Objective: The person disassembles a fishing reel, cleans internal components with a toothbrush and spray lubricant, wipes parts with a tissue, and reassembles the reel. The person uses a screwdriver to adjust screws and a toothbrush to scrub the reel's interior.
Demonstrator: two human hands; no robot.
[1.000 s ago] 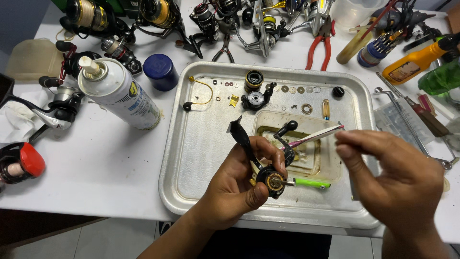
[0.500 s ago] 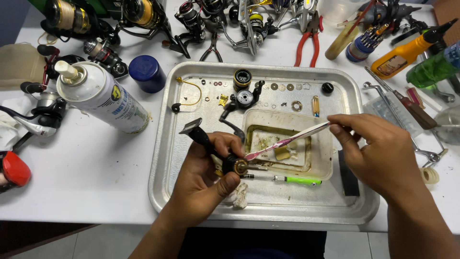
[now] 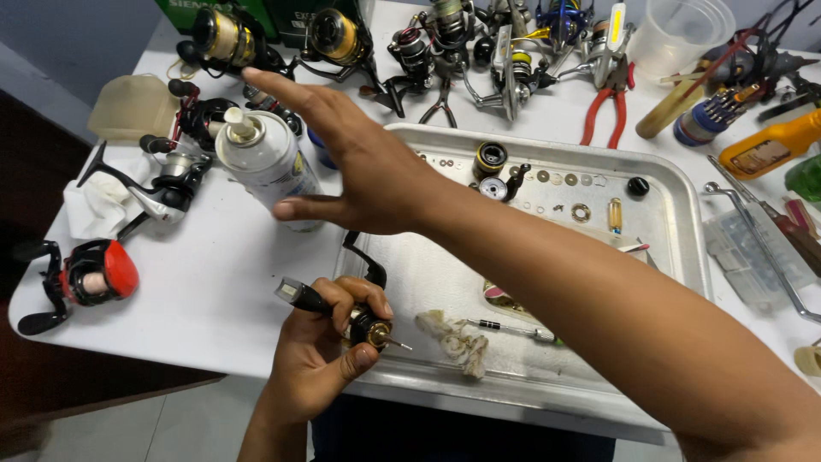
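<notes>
A white table [image 3: 214,282] is carrying a metal tray [image 3: 684,214] with small washers and parts lying in it, and a row of fishing reels [image 3: 333,34] is sitting along the far edge. The right hand [image 3: 368,171] is stretching across, fingers spread apart and holding nothing, hovering just beside a white spray can [image 3: 265,162]. The left hand [image 3: 325,351] is closing tight around a small black reel body [image 3: 368,325] — over the tray's near-left corner — beside a crumpled rag [image 3: 453,342]

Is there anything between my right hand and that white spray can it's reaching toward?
Nothing visible. The right hand is spread open just beside the white spray can, with no object in the gap.
</notes>
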